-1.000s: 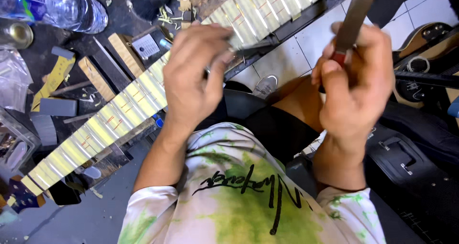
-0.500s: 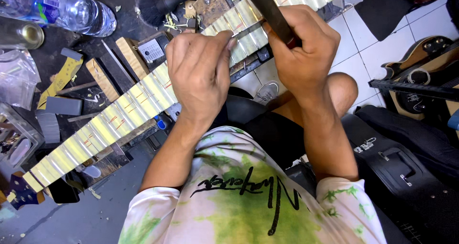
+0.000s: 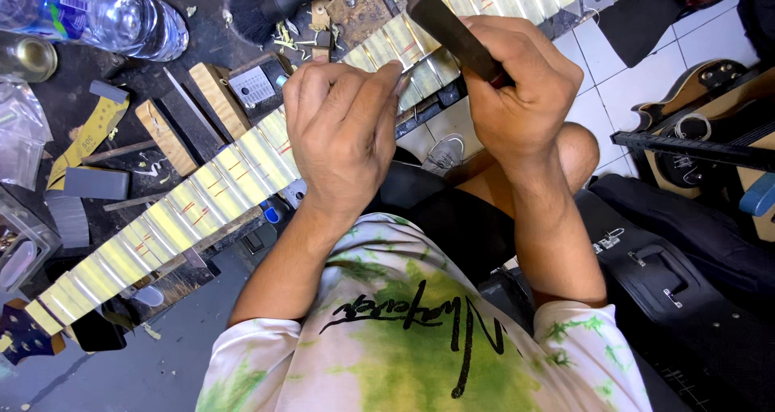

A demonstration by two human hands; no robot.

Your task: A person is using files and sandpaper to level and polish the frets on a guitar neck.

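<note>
Fretwork in hand: guitar neck (image 3: 202,194) is lying diagonally across the dark, cluttered surface (image 3: 56,97), its fretboard masked in yellowish tape strips with the metal frets left bare between them.

Left hand (image 3: 343,129) is resting on the neck near its middle, fingers pressed together and curled, fingertips (image 3: 395,73) pinching or steadying something small at a fret; what exactly sits between them cannot be told.

Right hand (image 3: 517,89) is gripping a dark flat bar (image 3: 448,29), apparently a file or a tool handle, fingers wrapped tight around it, the bar angling up and left over the fretboard close to the left fingertips.

Around the work: a clear water bottle (image 3: 97,12) at top left, a black brush (image 3: 274,4) above the neck, wooden blocks (image 3: 165,133) and a yellow rule (image 3: 85,133) to the left, and a black guitar case (image 3: 670,275) on the tiled floor to the right.

Judgement on doing this well: the tool should be kept square across a single fret and moved in short, light strokes. The left fingertips are serving best as a guide kept just beside the working edge, not under it. The tape should be taking any slip, so pressure should be staying on metal only.
</note>
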